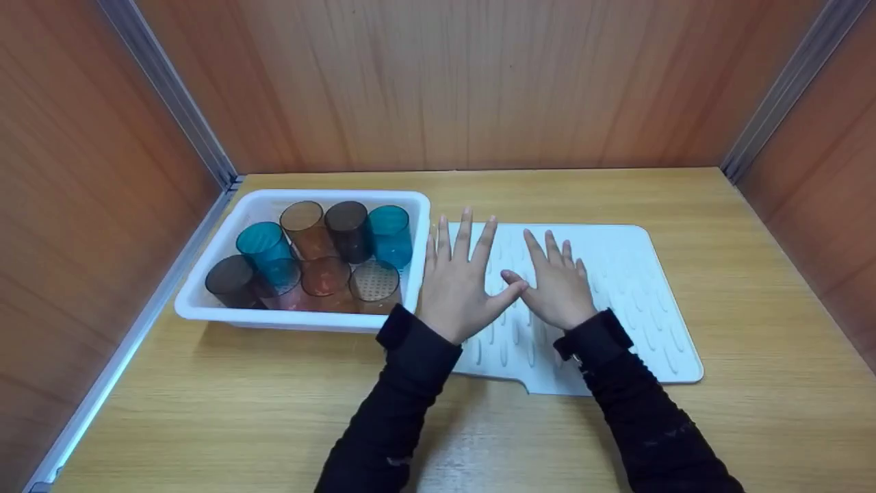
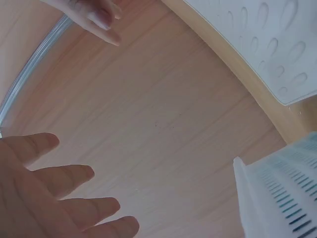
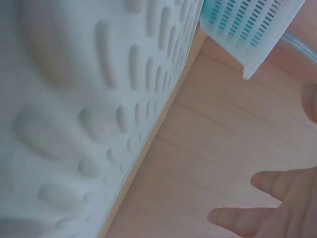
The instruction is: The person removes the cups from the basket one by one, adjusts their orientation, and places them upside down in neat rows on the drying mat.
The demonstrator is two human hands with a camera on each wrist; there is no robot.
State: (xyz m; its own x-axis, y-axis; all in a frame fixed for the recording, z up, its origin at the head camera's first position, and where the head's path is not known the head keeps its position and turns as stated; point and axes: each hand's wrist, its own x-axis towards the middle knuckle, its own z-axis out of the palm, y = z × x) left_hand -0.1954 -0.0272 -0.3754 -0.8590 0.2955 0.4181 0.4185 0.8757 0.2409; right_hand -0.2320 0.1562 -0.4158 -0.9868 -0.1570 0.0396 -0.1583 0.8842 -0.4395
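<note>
Both hands are spread over the white ridged mat (image 1: 636, 294) in the head view, palms down and holding nothing. My left hand (image 1: 457, 287) has its fingers straight, beside the right edge of the white basket (image 1: 421, 212). To its right is my right hand (image 1: 562, 291), fingers fanned out, its thumb overlapping the left thumb in this view. Several see-through tumblers stand in the basket, among them a teal tumbler (image 1: 391, 233), a dark grey tumbler (image 1: 348, 229) and an amber tumbler (image 1: 303, 222). In the left wrist view the left fingers (image 2: 74, 178) reach out with nothing between them.
A wooden table (image 1: 274, 404) carries the mat and the basket. Wood-grain panels stand around it: a back panel (image 1: 465, 89), a left panel (image 1: 89, 205) and a right panel (image 1: 835, 178). Metal strips (image 1: 185, 96) run along the corners. Slots show in the basket's side wall (image 3: 242, 25).
</note>
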